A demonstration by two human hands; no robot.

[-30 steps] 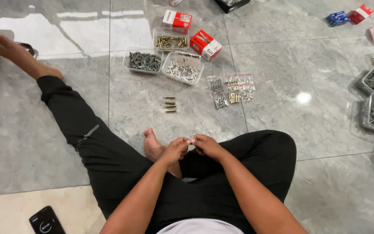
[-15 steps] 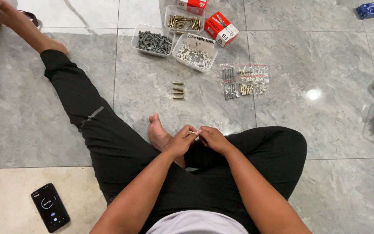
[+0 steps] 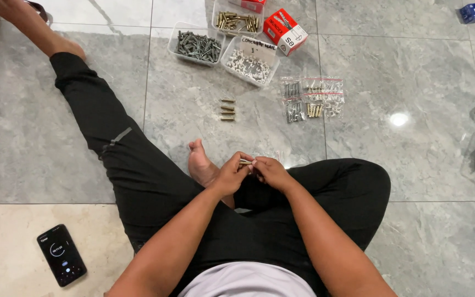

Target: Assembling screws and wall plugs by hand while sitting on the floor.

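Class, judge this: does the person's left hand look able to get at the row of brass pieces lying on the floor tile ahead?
Probably yes: bare tile lies between the left hand and the brass pieces, though both hands pinch a small brass piece.

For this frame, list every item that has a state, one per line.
Left hand: pinching the brass fastener.
Right hand: gripping the fastener's other end.
Brass fastener: held between both hands.
Clear tubs: open, lids off.
Small bags: flat on the floor.
Phone: screen lit.
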